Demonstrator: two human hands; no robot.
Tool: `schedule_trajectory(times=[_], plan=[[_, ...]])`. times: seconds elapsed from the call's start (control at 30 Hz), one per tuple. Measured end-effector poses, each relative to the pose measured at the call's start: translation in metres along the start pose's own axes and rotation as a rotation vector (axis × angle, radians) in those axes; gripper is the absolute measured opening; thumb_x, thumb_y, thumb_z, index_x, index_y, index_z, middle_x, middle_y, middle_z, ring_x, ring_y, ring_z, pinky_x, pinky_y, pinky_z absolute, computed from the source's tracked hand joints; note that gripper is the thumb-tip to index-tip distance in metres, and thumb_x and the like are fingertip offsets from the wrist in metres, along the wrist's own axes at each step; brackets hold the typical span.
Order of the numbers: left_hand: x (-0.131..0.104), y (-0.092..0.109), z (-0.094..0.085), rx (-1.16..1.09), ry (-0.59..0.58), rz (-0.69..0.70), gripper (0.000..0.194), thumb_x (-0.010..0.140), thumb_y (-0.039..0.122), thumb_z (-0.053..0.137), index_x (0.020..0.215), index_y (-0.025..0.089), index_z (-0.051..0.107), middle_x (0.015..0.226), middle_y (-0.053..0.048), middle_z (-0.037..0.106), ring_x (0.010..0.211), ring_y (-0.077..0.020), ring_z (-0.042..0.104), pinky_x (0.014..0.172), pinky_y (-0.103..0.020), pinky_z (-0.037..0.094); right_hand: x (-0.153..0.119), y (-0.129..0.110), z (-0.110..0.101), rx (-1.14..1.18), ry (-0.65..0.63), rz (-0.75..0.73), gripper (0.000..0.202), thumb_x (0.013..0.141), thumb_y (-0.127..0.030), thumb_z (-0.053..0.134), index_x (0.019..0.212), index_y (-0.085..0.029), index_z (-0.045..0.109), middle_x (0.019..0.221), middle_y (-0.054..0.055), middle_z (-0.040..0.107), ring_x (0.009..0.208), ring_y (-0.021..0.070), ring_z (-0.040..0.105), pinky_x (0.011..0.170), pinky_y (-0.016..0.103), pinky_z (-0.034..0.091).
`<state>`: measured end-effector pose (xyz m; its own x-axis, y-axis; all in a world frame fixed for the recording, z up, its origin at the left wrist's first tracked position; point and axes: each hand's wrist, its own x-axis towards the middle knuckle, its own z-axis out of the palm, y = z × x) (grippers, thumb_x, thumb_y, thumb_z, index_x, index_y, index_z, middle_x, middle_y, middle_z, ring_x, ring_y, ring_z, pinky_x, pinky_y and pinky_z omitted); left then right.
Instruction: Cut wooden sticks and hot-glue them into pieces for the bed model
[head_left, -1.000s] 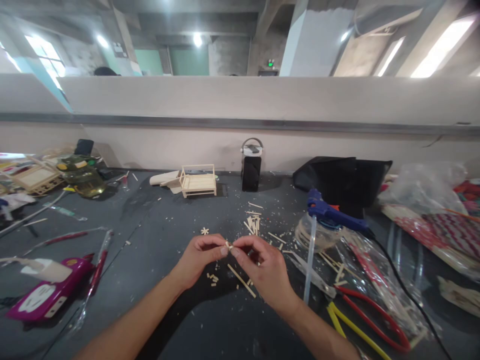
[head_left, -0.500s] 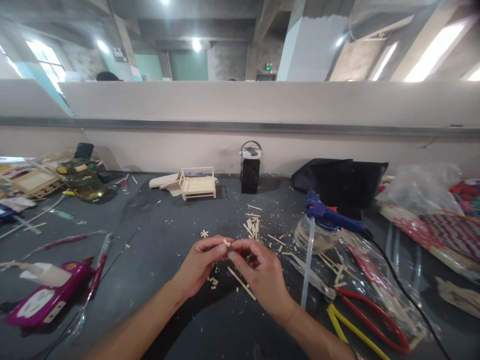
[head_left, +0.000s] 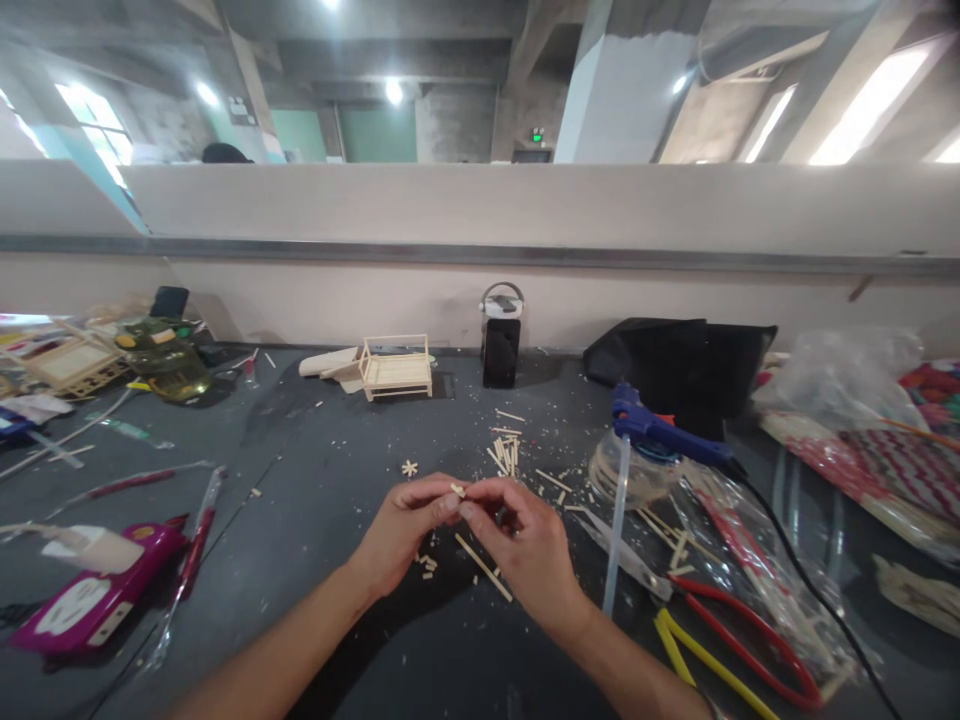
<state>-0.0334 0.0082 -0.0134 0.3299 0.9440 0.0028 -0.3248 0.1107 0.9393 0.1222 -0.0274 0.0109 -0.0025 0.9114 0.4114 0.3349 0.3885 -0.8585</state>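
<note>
Near the middle of the view, my left hand (head_left: pixel 409 525) pinches a small pale wooden piece (head_left: pixel 457 490) between thumb and fingers. My right hand (head_left: pixel 521 535) meets it from the right, its thumb and forefinger closed on the same piece. Just beyond my left hand lies a small star-shaped wooden piece (head_left: pixel 409 468). Short wooden bits (head_left: pixel 427 566) and a longer stick (head_left: pixel 484 567) lie beneath the hands. A pile of short sticks (head_left: pixel 505 453) is behind my right hand. Farther back stands a small wooden bench-like frame (head_left: pixel 397 370).
At the right are a blue glue gun (head_left: pixel 667 432) on a clear round container, pliers with red and yellow handles (head_left: pixel 735 640), plastic packets and a black bag (head_left: pixel 675 365). A magenta power strip (head_left: pixel 101 590) lies left. A phone (head_left: pixel 501 352) stands at the back.
Both hands have shifted very slightly, and their fingertips are closer together around the small wooden piece. It has moved a little to the right.
</note>
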Motion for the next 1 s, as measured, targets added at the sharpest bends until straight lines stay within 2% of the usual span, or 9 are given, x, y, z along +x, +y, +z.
schedule_trajectory(times=[0.13,0.3,0.53,0.77,1.0], plan=[[0.0002,0.0,-0.0034,0.062,-0.031,0.039,0.007,0.074,0.025,0.077,0.08,0.023,0.078,0.089,-0.002,0.068,0.085,-0.0152,0.058,0.078,-0.025,0.043,0.0012,-0.0003,-0.0019,-0.004,0.005,0.004,0.007,0.084,-0.023,0.062,0.082,-0.019,0.068,0.073,-0.001,0.069,0.057,0.0111,0.056,0.052,0.022,0.043],[0.0007,-0.0007,-0.0054,0.086,-0.038,0.058,0.004,0.074,0.023,0.077,0.078,0.022,0.078,0.085,-0.001,0.068,0.081,-0.0141,0.058,0.076,-0.025,0.044,0.002,-0.0008,-0.0029,-0.016,-0.004,-0.006,0.009,0.084,-0.022,0.061,0.079,-0.019,0.067,0.07,-0.001,0.067,0.055,0.0107,0.055,0.052,0.022,0.042],[0.0004,0.0021,-0.0075,0.045,-0.023,0.023,0.023,0.07,0.024,0.08,0.092,0.024,0.077,0.087,-0.001,0.07,0.083,-0.0139,0.059,0.078,-0.025,0.044,0.0021,-0.0016,-0.0029,-0.04,0.009,-0.011,0.009,0.083,-0.022,0.061,0.076,-0.019,0.066,0.066,-0.002,0.065,0.053,0.0103,0.052,0.051,0.022,0.041],[0.0009,0.0031,-0.0066,0.027,0.005,-0.018,0.016,0.066,0.026,0.083,0.079,0.02,0.078,0.078,0.0,0.07,0.073,-0.0111,0.057,0.071,-0.022,0.043,0.0032,-0.0006,-0.0028,-0.031,-0.014,0.001,0.01,0.083,-0.022,0.062,0.076,-0.019,0.068,0.066,-0.001,0.067,0.053,0.0105,0.055,0.051,0.021,0.042],[0.0006,0.0052,-0.0054,-0.045,0.014,-0.048,0.015,0.065,0.027,0.083,0.075,0.018,0.076,0.068,0.001,0.069,0.066,-0.0097,0.056,0.067,-0.022,0.043,0.0035,0.0015,-0.0022,-0.032,-0.029,0.013,0.009,0.083,-0.024,0.064,0.078,-0.021,0.071,0.071,-0.002,0.071,0.059,0.0117,0.06,0.055,0.021,0.045]])
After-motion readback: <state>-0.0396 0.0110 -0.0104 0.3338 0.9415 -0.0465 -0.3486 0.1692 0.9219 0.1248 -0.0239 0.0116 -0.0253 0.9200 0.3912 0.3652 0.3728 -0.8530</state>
